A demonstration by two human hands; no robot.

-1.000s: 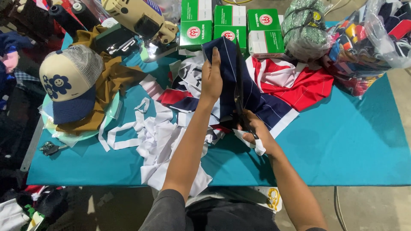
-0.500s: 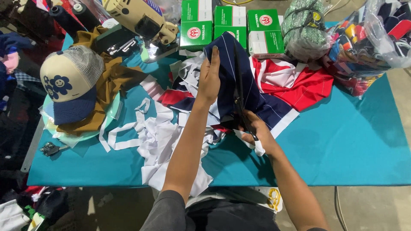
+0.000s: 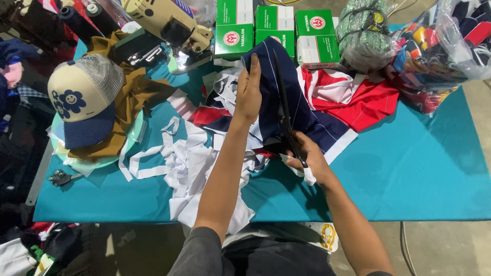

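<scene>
Navy cloth with thin white stripes lies across the middle of the teal desk, and I see both hands working on it. My left hand holds up the cloth's near edge, fingers straight and pressed along the fabric, thumb behind it. My right hand is wrapped around the handles of a pair of black scissors; the long blades point away from me and run along the navy cloth, just beside the left hand. I cannot tell how far apart the blades stand. A small white scrap hangs under the right hand.

Under and to the right of the navy cloth lies red cloth with white stripes. White offcuts are heaped on the desk beside my left forearm, some spilling over the near edge. Further left a cream and navy cap sits on mustard fabric. At the back of the desk stand green and white boxes, a cutting machine to their left, and a wrapped green bundle and a clear bag of coloured pieces to their right.
</scene>
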